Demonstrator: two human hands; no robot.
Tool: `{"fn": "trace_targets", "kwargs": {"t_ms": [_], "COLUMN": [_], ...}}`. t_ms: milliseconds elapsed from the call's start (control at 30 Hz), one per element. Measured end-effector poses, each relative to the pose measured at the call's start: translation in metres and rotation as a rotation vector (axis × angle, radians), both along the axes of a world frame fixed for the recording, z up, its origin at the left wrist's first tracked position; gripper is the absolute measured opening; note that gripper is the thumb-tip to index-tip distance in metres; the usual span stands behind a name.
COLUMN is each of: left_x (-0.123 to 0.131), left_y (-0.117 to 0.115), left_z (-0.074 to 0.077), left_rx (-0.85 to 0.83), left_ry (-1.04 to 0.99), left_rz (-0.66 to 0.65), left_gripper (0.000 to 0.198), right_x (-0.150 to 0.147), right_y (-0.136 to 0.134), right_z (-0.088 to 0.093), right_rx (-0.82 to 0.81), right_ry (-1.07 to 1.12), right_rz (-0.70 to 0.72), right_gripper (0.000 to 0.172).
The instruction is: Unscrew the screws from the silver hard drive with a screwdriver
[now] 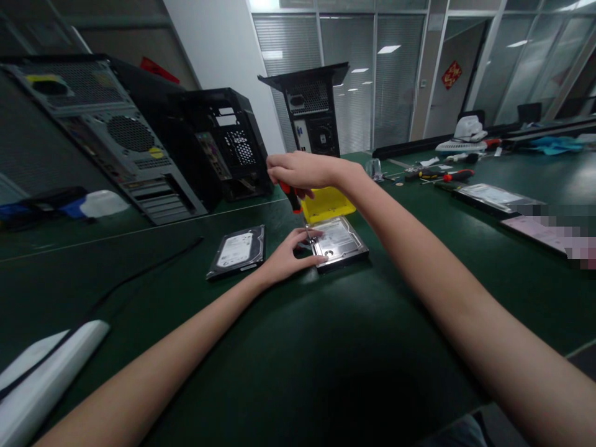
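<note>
A silver hard drive (344, 242) lies label side up on the green table. My left hand (289, 253) grips its left end, thumb at the near side and fingers toward the far side. Above it, my right hand (302, 171) is closed around the red and black handle of a screwdriver (293, 200). The shaft slants down to the drive's left part, close to my left fingers; whether the tip sits in a screw cannot be made out. Just behind the drive is a yellow tray (328, 206). Left of my left hand lies another hard drive (236, 249) with a white label.
Computer cases (135, 136) stand along the back left, and another case (313, 118) is behind my right hand. Tools, including red-handled pliers (459, 176), lie at the right, near another drive (496, 197). A black cable (149, 271) and a white object (56, 366) are at left.
</note>
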State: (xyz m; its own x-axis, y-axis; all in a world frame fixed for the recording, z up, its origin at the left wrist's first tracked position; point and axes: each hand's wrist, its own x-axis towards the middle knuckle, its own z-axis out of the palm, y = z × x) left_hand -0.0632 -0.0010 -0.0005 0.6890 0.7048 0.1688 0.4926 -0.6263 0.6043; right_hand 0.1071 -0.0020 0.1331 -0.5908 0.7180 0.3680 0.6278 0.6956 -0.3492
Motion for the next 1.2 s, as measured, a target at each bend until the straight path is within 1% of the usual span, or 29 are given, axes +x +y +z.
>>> {"fn": "trace_targets", "kwargs": {"t_ms": [233,400,533,700,867,1033,1200], "left_x": [0.0001,0.0004,0.0001,0.0003,0.0005,0.0005,0.0003], "left_y": [-0.0009,-0.0011,-0.0011,-0.0022,-0.0030,-0.0033,-0.0029], "left_z": [0.0007,0.0016,0.0017,0.0019,0.0024,0.0021,0.0023], "left_rx": [0.002,-0.002,-0.005,0.006,0.002,-0.005,-0.008], "left_ry": [0.004,0.016,0.022,0.008,0.011,0.001,0.006], "left_rz": [0.005,0.007,0.010,0.000,0.005,0.003,0.008], "left_gripper": [0.061,0.061,0.061,0.060,0.060,0.061,0.062], "right_x": [-0.0001,-0.0014,-0.0032,-0.0028,-0.0016,-0.0027,-0.0031], "right_y": [-0.0004,-0.0037,-0.0004,0.0017,-0.0010,0.0014,0.0012], "right_z": [0.0001,0.0011,-0.0011,-0.0027,-0.0018,-0.0017,-0.0017], "right_rx": [-0.099,-0.075,-0.042,-0.056,-0.126,-0.162,-0.168], "right_ry": [0.041,0.036,0.059,0.068,0.068,0.074,0.072], "right_rz": [0.015,0.009,0.002,-0.001,-0.017,-0.007,-0.006], "right_gripper": [0.031,0.038,0.044,0.044,0.041,0.039,0.037]}}
